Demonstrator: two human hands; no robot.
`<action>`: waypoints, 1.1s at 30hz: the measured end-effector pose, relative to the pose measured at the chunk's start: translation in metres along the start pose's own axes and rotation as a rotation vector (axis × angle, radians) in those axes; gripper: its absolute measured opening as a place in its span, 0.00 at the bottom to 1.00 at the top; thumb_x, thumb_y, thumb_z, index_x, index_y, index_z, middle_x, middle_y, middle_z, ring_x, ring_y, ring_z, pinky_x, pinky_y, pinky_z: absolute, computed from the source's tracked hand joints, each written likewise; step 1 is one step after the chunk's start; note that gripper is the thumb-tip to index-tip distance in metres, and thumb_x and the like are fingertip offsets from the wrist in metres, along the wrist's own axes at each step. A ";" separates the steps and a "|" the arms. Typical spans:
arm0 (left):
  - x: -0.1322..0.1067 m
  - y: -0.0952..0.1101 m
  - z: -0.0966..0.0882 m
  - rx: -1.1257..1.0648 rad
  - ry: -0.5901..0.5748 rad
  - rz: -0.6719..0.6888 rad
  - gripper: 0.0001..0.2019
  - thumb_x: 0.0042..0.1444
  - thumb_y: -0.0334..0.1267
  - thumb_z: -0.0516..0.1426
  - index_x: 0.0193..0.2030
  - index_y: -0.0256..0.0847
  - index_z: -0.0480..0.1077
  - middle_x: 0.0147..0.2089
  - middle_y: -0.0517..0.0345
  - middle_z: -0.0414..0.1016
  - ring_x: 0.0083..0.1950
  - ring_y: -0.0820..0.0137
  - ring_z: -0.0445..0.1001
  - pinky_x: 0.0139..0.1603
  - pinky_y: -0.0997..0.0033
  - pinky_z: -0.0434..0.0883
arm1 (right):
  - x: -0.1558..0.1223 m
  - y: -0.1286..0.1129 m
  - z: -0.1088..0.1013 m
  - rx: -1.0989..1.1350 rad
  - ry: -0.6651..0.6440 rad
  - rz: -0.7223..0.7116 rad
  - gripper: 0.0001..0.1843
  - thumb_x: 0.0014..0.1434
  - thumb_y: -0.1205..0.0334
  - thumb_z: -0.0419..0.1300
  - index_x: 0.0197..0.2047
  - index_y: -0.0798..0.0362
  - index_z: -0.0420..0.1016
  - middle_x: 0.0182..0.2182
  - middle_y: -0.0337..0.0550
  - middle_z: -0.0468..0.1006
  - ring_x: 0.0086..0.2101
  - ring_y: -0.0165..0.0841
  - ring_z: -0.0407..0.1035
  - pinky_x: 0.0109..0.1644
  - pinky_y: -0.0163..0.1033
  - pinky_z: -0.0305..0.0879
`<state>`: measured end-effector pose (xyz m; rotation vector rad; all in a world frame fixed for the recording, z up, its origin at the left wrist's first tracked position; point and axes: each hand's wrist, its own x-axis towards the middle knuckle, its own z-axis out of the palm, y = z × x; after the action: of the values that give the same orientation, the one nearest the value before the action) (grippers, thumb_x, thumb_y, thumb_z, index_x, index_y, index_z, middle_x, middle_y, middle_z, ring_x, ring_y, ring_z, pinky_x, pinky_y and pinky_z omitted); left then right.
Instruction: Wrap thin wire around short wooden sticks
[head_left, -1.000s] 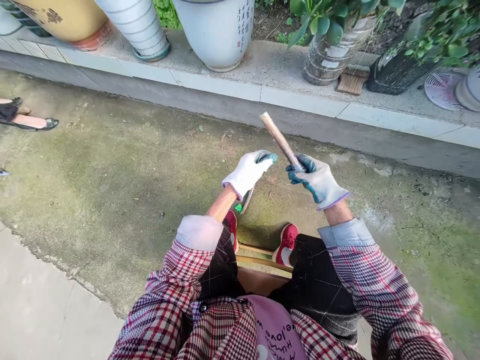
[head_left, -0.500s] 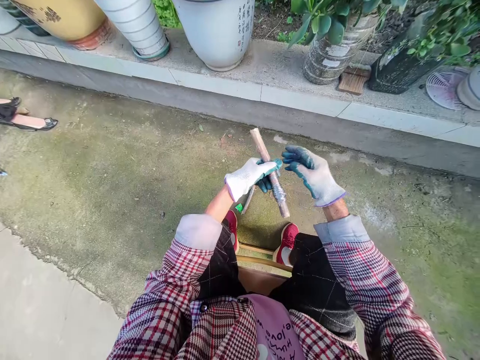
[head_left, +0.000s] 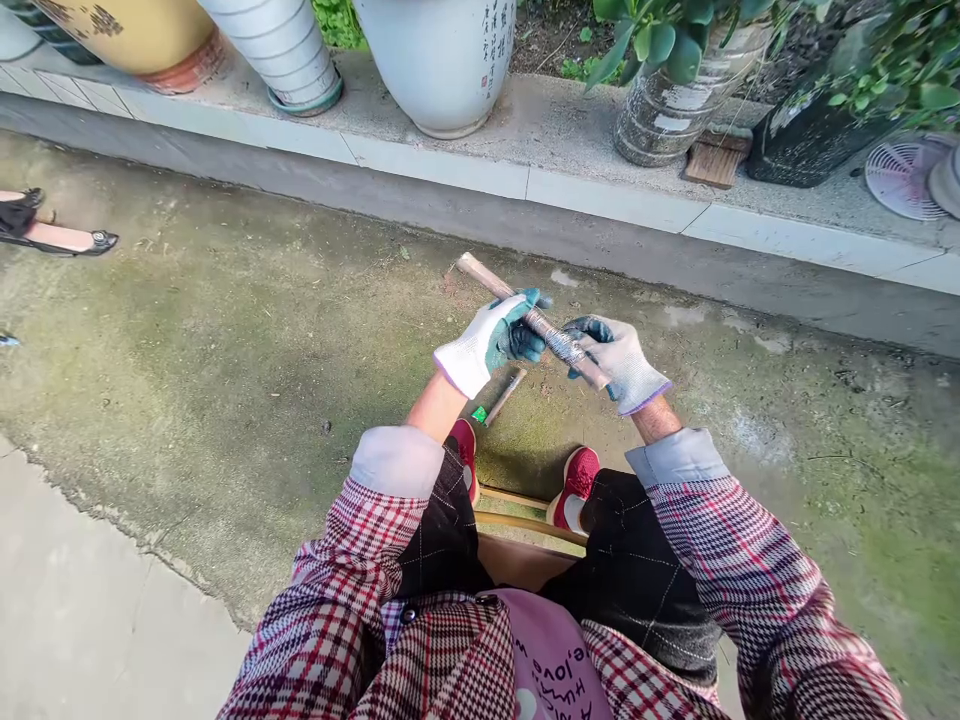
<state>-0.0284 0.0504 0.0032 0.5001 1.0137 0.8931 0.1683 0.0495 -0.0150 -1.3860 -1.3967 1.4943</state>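
Mossy concrete ground (head_left: 225,300) — wooden stick (head_left: 491,278), silver-wrapped near one end, now swung crosswise; left gloved hand (head_left: 484,345) grasps it; right gloved hand (head_left: 622,365) closes around the wrapped part.

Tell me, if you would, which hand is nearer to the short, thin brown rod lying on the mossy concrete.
The left hand, in a white glove, is just above the rod in the view, not touching it; the right hand is farther away, off to the rod's right.

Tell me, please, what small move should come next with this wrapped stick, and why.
Probably the right hand should smooth the silvery wrapping along the wooden stick, since its fingers lie against the wrapping while the left hand holds the stick.
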 end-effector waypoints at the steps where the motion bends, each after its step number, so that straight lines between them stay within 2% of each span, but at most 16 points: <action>1: 0.001 0.000 -0.001 -0.028 0.003 0.016 0.14 0.66 0.47 0.57 0.46 0.38 0.75 0.24 0.61 0.76 0.23 0.73 0.77 0.27 0.74 0.74 | -0.001 0.001 0.005 0.015 -0.016 0.024 0.17 0.47 0.48 0.69 0.31 0.53 0.76 0.22 0.38 0.74 0.19 0.27 0.64 0.19 0.34 0.63; 4: 0.006 0.000 -0.004 -0.101 0.083 0.081 0.12 0.66 0.45 0.57 0.46 0.39 0.75 0.26 0.62 0.77 0.25 0.74 0.77 0.31 0.75 0.76 | -0.008 0.001 0.023 0.102 -0.098 0.111 0.20 0.45 0.45 0.70 0.33 0.53 0.76 0.21 0.37 0.74 0.16 0.25 0.61 0.16 0.34 0.62; 7: 0.012 -0.001 -0.005 -0.090 0.219 0.163 0.09 0.64 0.41 0.59 0.46 0.40 0.76 0.29 0.63 0.78 0.24 0.77 0.75 0.32 0.75 0.76 | -0.018 -0.005 0.034 0.130 -0.165 0.133 0.19 0.46 0.47 0.69 0.34 0.53 0.77 0.21 0.36 0.74 0.16 0.26 0.63 0.17 0.34 0.63; 9: 0.015 -0.005 -0.004 0.004 0.292 0.221 0.09 0.59 0.37 0.62 0.45 0.38 0.77 0.31 0.61 0.79 0.25 0.77 0.74 0.31 0.76 0.75 | -0.023 -0.010 0.032 0.091 -0.146 0.116 0.16 0.49 0.49 0.68 0.35 0.53 0.78 0.22 0.36 0.73 0.17 0.25 0.62 0.17 0.33 0.61; 11: 0.016 -0.010 -0.003 0.133 0.315 0.286 0.10 0.53 0.33 0.65 0.43 0.37 0.77 0.35 0.59 0.81 0.30 0.76 0.76 0.32 0.77 0.73 | -0.024 -0.015 0.024 0.024 -0.072 0.103 0.14 0.52 0.51 0.66 0.35 0.53 0.79 0.20 0.35 0.71 0.16 0.24 0.58 0.16 0.32 0.55; 14: 0.015 -0.014 -0.002 0.268 0.288 0.329 0.09 0.48 0.30 0.65 0.38 0.36 0.77 0.37 0.57 0.82 0.34 0.75 0.77 0.32 0.78 0.71 | -0.020 -0.019 0.006 -0.082 0.056 0.029 0.12 0.53 0.53 0.65 0.32 0.53 0.80 0.19 0.35 0.70 0.17 0.24 0.56 0.17 0.32 0.52; 16: 0.012 -0.015 -0.002 0.289 0.254 0.282 0.07 0.48 0.30 0.66 0.35 0.35 0.76 0.31 0.58 0.80 0.28 0.76 0.73 0.29 0.77 0.70 | -0.016 -0.020 -0.006 -0.121 0.116 -0.044 0.10 0.53 0.55 0.65 0.30 0.54 0.80 0.21 0.37 0.72 0.20 0.25 0.60 0.21 0.33 0.57; 19: 0.006 -0.012 -0.002 0.231 0.117 0.150 0.06 0.53 0.36 0.65 0.33 0.35 0.75 0.24 0.60 0.75 0.21 0.76 0.69 0.23 0.74 0.68 | -0.009 -0.017 -0.016 -0.137 0.138 -0.085 0.10 0.52 0.56 0.65 0.31 0.54 0.81 0.24 0.40 0.77 0.24 0.29 0.67 0.26 0.35 0.64; 21: 0.005 -0.009 -0.002 0.154 0.027 0.074 0.10 0.59 0.43 0.62 0.34 0.36 0.74 0.23 0.61 0.73 0.20 0.75 0.70 0.23 0.74 0.69 | -0.005 -0.012 -0.016 -0.116 0.126 -0.083 0.11 0.51 0.54 0.65 0.30 0.53 0.80 0.25 0.41 0.78 0.25 0.30 0.68 0.26 0.36 0.65; 24: 0.007 -0.005 -0.003 0.056 0.020 0.048 0.15 0.65 0.48 0.57 0.38 0.38 0.75 0.24 0.61 0.74 0.21 0.75 0.73 0.25 0.73 0.72 | -0.003 -0.003 -0.005 -0.022 0.097 -0.001 0.13 0.50 0.51 0.66 0.30 0.52 0.78 0.22 0.40 0.75 0.21 0.29 0.66 0.21 0.36 0.63; 26: 0.010 -0.002 -0.005 0.017 0.086 0.102 0.14 0.65 0.48 0.57 0.42 0.39 0.75 0.26 0.62 0.75 0.23 0.74 0.75 0.29 0.73 0.74 | -0.005 0.000 0.009 0.033 0.080 0.073 0.14 0.49 0.50 0.67 0.31 0.52 0.77 0.21 0.39 0.74 0.19 0.28 0.64 0.19 0.35 0.62; 29: 0.015 -0.003 -0.008 0.062 0.246 0.258 0.09 0.61 0.43 0.61 0.43 0.40 0.75 0.30 0.61 0.77 0.26 0.75 0.75 0.33 0.71 0.75 | -0.014 0.000 0.027 0.043 -0.005 0.086 0.14 0.50 0.50 0.67 0.32 0.52 0.77 0.22 0.38 0.75 0.18 0.27 0.65 0.19 0.35 0.65; 31: 0.016 -0.006 -0.011 0.240 0.331 0.384 0.06 0.56 0.38 0.64 0.40 0.40 0.76 0.33 0.60 0.78 0.29 0.75 0.76 0.36 0.71 0.75 | -0.019 -0.004 0.030 0.019 -0.074 0.074 0.13 0.52 0.52 0.65 0.34 0.53 0.79 0.24 0.38 0.75 0.18 0.26 0.65 0.20 0.34 0.65; 33: 0.014 -0.010 -0.012 0.502 0.351 0.455 0.05 0.51 0.35 0.65 0.34 0.40 0.76 0.33 0.59 0.78 0.34 0.72 0.77 0.39 0.71 0.74 | -0.020 -0.007 0.023 -0.028 -0.076 0.063 0.12 0.53 0.54 0.64 0.35 0.53 0.80 0.24 0.38 0.75 0.18 0.25 0.62 0.19 0.33 0.61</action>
<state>-0.0322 0.0563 -0.0166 1.0524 1.4913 1.1552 0.1494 0.0264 -0.0064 -1.4159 -1.4372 1.5881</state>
